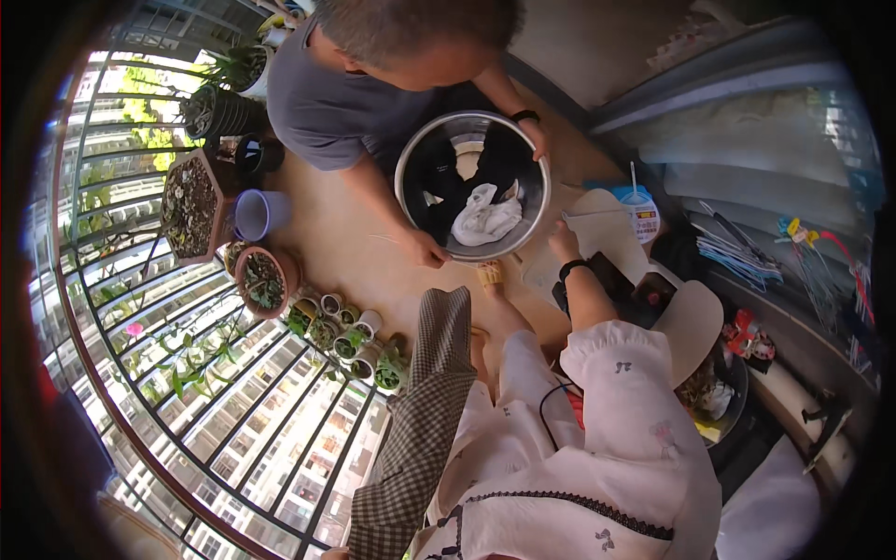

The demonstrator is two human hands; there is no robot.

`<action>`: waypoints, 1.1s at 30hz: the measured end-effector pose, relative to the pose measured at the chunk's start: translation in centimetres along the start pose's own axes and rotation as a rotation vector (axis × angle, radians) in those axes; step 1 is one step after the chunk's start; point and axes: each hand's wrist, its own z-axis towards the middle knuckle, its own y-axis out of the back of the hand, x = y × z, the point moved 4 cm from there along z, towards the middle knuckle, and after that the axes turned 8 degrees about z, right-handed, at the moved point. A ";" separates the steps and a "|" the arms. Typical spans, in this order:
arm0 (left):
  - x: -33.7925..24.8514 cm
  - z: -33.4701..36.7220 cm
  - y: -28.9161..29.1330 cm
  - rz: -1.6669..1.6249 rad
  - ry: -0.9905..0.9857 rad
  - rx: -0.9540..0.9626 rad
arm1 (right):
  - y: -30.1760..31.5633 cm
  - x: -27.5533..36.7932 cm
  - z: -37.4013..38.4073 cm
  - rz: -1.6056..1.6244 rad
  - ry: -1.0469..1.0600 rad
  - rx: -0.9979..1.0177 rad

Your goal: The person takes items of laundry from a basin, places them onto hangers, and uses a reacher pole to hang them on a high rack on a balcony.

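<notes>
A long grey checked cloth hangs in front of me on the left. At its near end, by the lower edge, a sliver of my left hand closes on it; most of that hand is cut off. My right hand, with a black wristband, reaches forward over a pale flat surface. Its fingers look bent together near a thin pale line, and what they hold is too small to make out. Opposite me, another person grips a metal basin by both sides; black clothes and a white cloth lie inside.
Railing bars run along the left, with a hexagonal planter, a purple bucket, a round terracotta pot and several small pots. To the right are a white tub, bundled hangers and a dark bowl.
</notes>
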 end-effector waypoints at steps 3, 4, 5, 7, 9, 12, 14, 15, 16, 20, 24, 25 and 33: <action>1.1 -0.1 -0.8 0.011 0.083 -0.022 | -1.9 0.9 1.3 -0.076 0.069 -0.149; 1.4 -0.1 -1.0 0.012 0.106 -0.027 | -2.5 0.9 2.0 -0.095 0.105 -0.237; 1.8 -0.1 -1.2 0.012 0.130 -0.027 | -3.2 0.5 2.9 -0.034 0.148 -0.278; 2.5 0.0 -1.5 0.025 0.168 -0.022 | -4.3 -1.5 4.1 0.037 0.171 -0.357; 3.1 -0.1 -1.7 0.020 0.203 -0.020 | -5.4 -2.9 5.1 0.038 0.196 -0.419; 3.9 -0.4 -1.8 0.013 0.255 -0.023 | -5.8 -3.8 5.1 0.109 0.186 -0.417; 4.4 -0.6 -1.8 0.008 0.277 -0.029 | -5.8 -3.0 4.3 0.019 0.207 -0.372; 4.7 -0.7 -1.9 0.003 0.285 -0.026 | -5.5 -2.6 3.8 -0.032 0.170 -0.343; 4.9 -0.6 -1.9 0.000 0.291 -0.024 | -5.0 -2.1 3.0 -0.157 0.153 -0.451; 5.7 -0.2 -2.3 0.000 0.307 0.005 | -4.0 -2.2 2.3 -0.181 0.200 -0.410; 6.4 0.0 -2.5 -0.008 0.324 0.025 | -1.8 -5.9 4.1 -0.149 0.091 -0.487; 6.5 0.1 -2.6 -0.006 0.323 0.036 | -0.8 -7.1 4.6 -0.110 -0.025 -0.521; 6.3 0.8 -3.4 0.001 0.325 0.088 | 0.4 -3.5 7.1 -0.254 -0.274 -0.474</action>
